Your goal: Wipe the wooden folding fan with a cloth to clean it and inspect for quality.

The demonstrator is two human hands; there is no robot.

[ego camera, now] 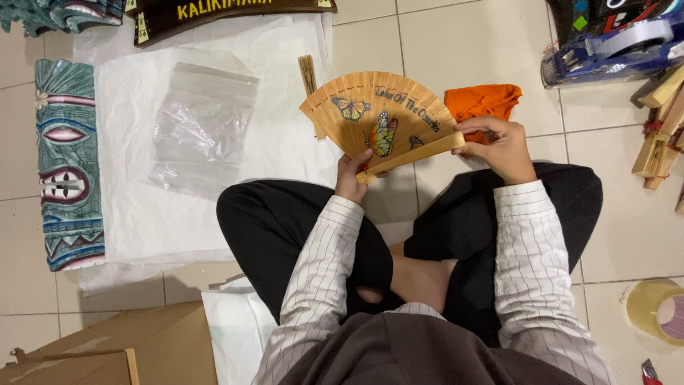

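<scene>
We hold the wooden fan [381, 117] spread above our crossed legs, ribs radiating up-left and its outer stick slanting up to the right. Our left hand [350, 178] pinches the pivot; our right hand [502, 146] grips the stick's end. An orange cloth [484, 101] lies behind, a clear bag [203, 121] lies left, and bare tile [634, 221] lies right.

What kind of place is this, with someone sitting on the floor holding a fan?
Probably a packing spot for wooden souvenirs, on a tiled floor. Both hands, left hand and right hand, hold a painted wooden folding fan; nearby lie a clear plastic bag, a carved turquoise mask, and a brown cardboard box.
</scene>
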